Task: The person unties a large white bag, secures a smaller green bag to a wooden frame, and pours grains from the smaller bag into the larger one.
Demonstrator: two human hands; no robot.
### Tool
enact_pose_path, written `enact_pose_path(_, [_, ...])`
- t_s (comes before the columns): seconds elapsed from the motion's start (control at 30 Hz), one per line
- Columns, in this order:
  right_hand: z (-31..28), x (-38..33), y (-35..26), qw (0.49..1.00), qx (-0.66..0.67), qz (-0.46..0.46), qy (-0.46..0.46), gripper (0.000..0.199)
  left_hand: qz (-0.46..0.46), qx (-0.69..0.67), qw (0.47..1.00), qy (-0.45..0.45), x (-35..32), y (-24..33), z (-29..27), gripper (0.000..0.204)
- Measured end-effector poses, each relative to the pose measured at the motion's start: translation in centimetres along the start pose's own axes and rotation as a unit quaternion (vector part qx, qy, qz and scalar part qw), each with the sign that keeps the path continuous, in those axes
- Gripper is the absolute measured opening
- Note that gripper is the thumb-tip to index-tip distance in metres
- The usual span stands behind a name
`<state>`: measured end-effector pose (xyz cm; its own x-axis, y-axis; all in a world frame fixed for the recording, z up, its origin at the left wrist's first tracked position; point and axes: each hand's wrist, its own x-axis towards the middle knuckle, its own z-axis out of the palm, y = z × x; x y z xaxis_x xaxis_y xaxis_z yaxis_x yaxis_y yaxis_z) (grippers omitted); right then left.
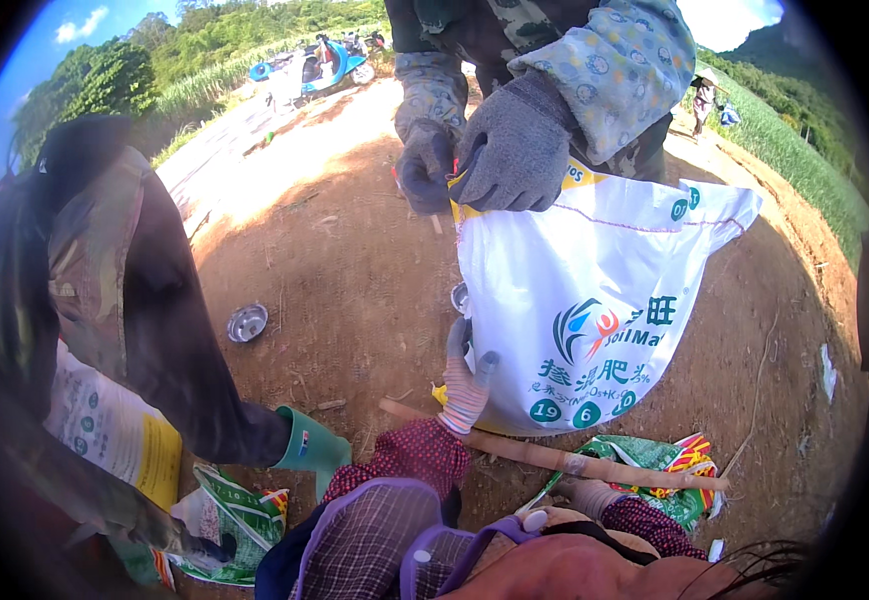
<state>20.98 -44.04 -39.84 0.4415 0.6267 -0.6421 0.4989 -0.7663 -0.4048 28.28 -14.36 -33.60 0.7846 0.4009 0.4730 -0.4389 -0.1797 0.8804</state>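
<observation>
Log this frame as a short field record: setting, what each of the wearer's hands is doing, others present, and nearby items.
setting: bare dirt ground outdoors, sunlit, green fields around
left hand: in a striped glove, pressed against the lower edge of the white sack
right hand: gloved, low by the wooden stick, grip unclear
co-worker: grey gloves gripping the sack's top
second person: green glove at left
nearby: metal bowl, green bags, blue scooter

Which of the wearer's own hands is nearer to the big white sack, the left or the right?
Left. The left hand, in a striped glove, touches the white sack at its lower left side. The right hand is lower, below the sack, beside the wooden stick.
</observation>
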Motion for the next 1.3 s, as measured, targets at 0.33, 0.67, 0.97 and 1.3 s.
enact_pose_path(0.33, [0.7,-0.3,0.3,0.998,-0.013,-0.036,0.050,0.051,-0.002,-0.031,0.998,-0.049,0.1,0.3,0.3,0.098])
enact_pose_path(0.67, [1.5,0.4,1.0,0.981,0.056,-0.125,0.134,0.028,0.004,-0.058,0.996,-0.064,0.0,0.9,0.9,0.096])
enact_pose_path(0.97, [0.9,0.3,0.1,0.933,0.096,-0.173,0.302,0.019,0.024,-0.005,0.998,-0.054,0.2,0.6,0.6,0.095])
enact_pose_path(1.3, [0.4,-0.3,-0.9,0.961,0.101,-0.139,0.217,0.021,0.009,-0.035,0.998,-0.048,0.5,0.0,0.7,0.094])
